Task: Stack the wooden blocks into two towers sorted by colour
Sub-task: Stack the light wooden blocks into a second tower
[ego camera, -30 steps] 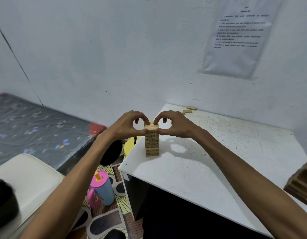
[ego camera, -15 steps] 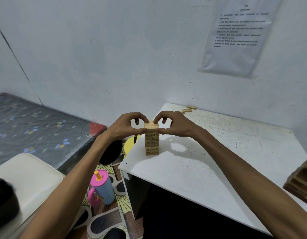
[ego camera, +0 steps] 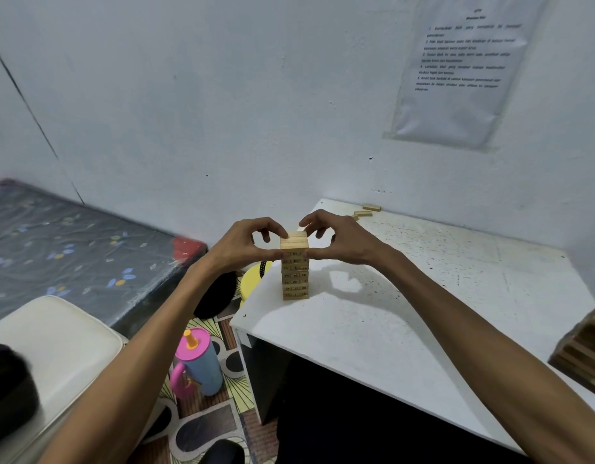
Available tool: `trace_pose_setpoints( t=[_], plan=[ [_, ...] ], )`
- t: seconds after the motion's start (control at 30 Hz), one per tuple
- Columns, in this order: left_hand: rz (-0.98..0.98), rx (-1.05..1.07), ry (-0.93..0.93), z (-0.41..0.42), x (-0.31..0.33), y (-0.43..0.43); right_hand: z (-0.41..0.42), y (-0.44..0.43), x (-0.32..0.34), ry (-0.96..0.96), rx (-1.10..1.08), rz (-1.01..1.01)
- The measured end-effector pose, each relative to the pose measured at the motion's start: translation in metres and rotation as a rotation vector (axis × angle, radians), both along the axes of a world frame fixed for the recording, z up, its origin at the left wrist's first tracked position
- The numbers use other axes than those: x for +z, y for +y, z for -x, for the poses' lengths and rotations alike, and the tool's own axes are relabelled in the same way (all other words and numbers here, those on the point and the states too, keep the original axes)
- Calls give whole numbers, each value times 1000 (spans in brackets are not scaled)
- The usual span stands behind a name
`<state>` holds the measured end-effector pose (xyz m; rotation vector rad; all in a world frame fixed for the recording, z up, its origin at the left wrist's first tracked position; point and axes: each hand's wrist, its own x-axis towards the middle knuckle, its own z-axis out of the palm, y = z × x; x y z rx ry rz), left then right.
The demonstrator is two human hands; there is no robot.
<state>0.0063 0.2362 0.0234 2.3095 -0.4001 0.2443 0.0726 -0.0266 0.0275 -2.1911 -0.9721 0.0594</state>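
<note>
Far left there's a mattress (ego camera: 55, 249) in a dark flowery cover pushed against the white wall (ego camera: 222, 95). In front of it sits a cream cushioned seat (ego camera: 48, 346) with something black (ego camera: 8, 390) on its near corner, too blurry to name. On the patterned floor mat (ego camera: 202, 420) stands a blue cup (ego camera: 199, 366) with a pink lid and handle, and a round yellow thing (ego camera: 252, 279) peeks out past the table's left edge.

The left hand (ego camera: 246, 246) comes in with thumb and forefinger curled, pinching the left side of the light-wood tower (ego camera: 295, 272) near its top. The tower stands upright close to the left edge of the white table (ego camera: 423, 296), which looks scuffed and speckled. The right hand (ego camera: 343, 241) mirrors the left, curled and pinching the tower's right side up top.

Two loose blocks (ego camera: 366, 211) lie at the table's back edge by the wall. A printed sheet (ego camera: 463, 68) hangs on the wall above, text too small to read. At the far right edge a darker wooden stack (ego camera: 587, 356) is cut off by the frame.
</note>
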Motion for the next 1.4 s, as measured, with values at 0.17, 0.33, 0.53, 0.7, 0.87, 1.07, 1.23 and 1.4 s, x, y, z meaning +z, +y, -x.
trace_pose_setpoints(
  t=[0.17,0.33,0.53,0.7,0.87,1.07,1.23,1.4],
  plan=[
    [12,7,0,1,-1,-1,0,0,-1,-1,-3,10],
    [-6,14,5,4,1,0,4,0,0,-22,0,7],
    [10,18,-40,8,21,-1,10,-9,12,-64,-41,-51],
    [-54,-19,-51,5,55,-20,9,-29,24,-105,-94,-61],
    [-230,-47,-57,-4,76,-55,9,-61,31,-152,-167,-21],
    [-348,-57,-41,-15,85,-103,6,-104,36,-184,-273,97],
    [-369,-27,-23,-27,74,-141,1,-131,34,-197,-325,190],
    [-342,52,2,-49,45,-160,-18,-139,22,-192,-372,235]
  ],
)
